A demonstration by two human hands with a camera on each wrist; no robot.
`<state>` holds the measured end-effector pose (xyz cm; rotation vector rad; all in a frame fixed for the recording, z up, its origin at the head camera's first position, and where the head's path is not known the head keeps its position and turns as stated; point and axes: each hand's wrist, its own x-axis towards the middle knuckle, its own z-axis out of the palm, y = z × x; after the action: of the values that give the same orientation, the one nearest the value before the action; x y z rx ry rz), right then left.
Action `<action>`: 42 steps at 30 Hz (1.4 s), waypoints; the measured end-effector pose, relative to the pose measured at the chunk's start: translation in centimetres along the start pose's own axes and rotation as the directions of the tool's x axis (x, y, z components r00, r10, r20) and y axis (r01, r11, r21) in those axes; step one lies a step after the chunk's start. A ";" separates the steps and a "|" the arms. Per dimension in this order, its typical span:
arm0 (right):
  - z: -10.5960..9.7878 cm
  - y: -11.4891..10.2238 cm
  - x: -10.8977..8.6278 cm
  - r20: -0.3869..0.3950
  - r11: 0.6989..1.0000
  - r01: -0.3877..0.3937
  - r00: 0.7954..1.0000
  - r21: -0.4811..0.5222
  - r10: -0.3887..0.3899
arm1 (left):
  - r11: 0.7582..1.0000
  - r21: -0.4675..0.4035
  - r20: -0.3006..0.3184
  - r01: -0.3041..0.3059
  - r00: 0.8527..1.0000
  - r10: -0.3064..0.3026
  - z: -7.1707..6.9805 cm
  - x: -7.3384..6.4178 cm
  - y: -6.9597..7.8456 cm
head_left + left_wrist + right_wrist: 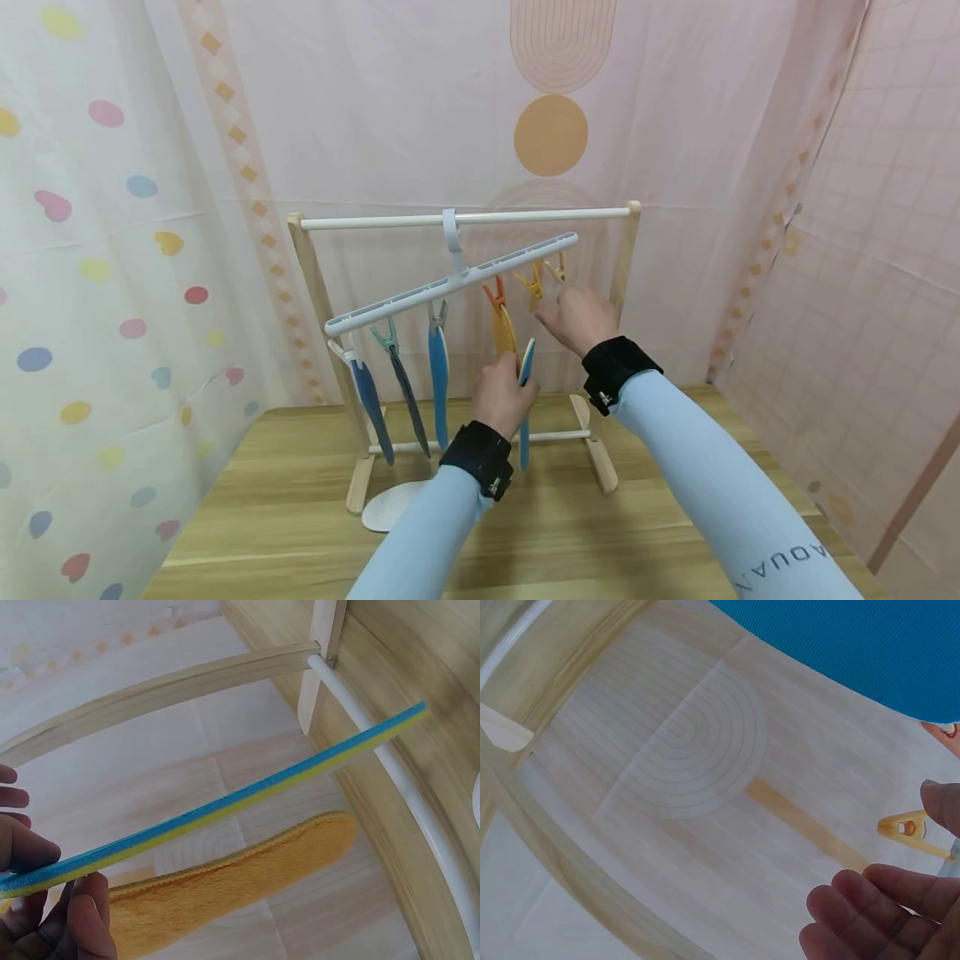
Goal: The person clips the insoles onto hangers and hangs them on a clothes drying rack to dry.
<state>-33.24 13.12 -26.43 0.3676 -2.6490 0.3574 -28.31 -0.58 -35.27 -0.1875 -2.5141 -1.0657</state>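
Note:
A blue-and-yellow insole is pinched between the thumb and fingers of my left hand, its length hanging down. My right hand is raised beside the pale yellow clip at the hanger's right end. In the right wrist view, its thumb and fingers stand apart, with a yellow clip showing between them. The white clip hanger tilts, lower on the left. An orange clip carries an orange fuzzy insole, just behind the held one. Another yellow clip hangs beside it.
The hanger hooks over the white bar of a wooden rack. Left of centre, clips carry a bright blue insole, a dark insole and a navy insole. A whitish insole lies on the wooden table.

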 end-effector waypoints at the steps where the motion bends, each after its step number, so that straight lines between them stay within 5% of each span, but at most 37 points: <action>1: 0.0 -0.1 0.1 0.003 1.000 -0.003 1.000 -0.009 0.003 | 1.000 0.002 0.002 0.007 1.000 -0.007 0.0 0.0 0.1; 15: 0.5 -1.3 1.8 -0.046 0.993 0.064 0.997 -0.096 -0.069 | 0.999 0.046 -0.033 -0.002 0.999 0.003 0.0 0.2 -0.1; 23: 0.7 -1.2 2.7 -0.053 0.996 0.067 0.996 -0.065 -0.070 | 0.998 0.055 -0.030 0.015 0.999 -0.013 0.1 0.4 0.2; 42: 0.7 -1.9 4.1 -0.125 1.000 -0.028 0.992 0.004 0.028 | 1.000 0.024 -0.007 0.007 1.000 -0.007 0.3 0.4 0.6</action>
<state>-36.49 10.33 -24.80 0.2987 -2.5331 0.3802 -28.61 0.09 -34.88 -0.1680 -2.5224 -1.0364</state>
